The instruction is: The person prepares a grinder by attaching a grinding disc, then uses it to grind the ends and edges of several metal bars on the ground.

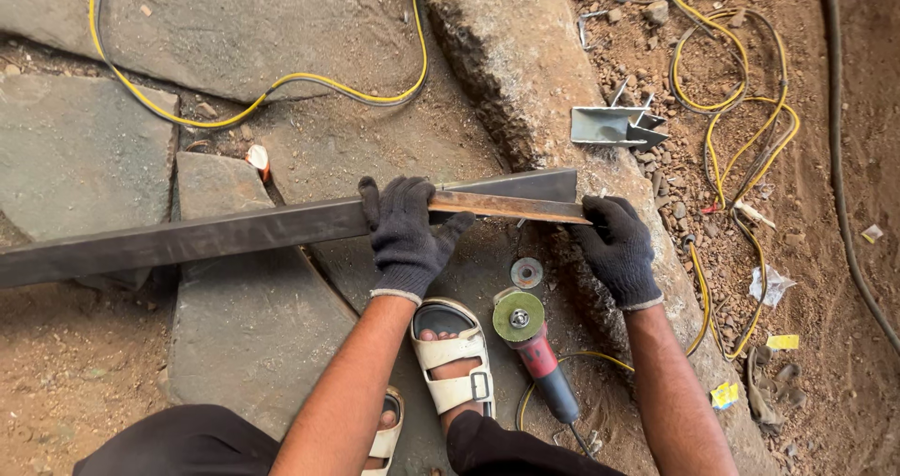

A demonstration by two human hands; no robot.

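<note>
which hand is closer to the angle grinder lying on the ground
Right. The right hand grips the steel bar's end just up and right of the angle grinder; the left hand holds the bar farther away, up-left.

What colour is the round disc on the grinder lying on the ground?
Green, on the angle grinder with its red body; head view.

Packaging observed on the dirt at the right side of the scene only. One crumpled clear plastic wrapper point(771, 285) lies just beside the yellow cable point(741, 251). One small flat yellow packet point(782, 342) lies below it, near the cable's lower loop. One crumpled yellow wrapper with blue markings point(723, 395) lies lower still, near the stone edge. One small pale scrap point(872, 234) lies far right; its kind cannot be determined. No signs or screens observed.
</note>
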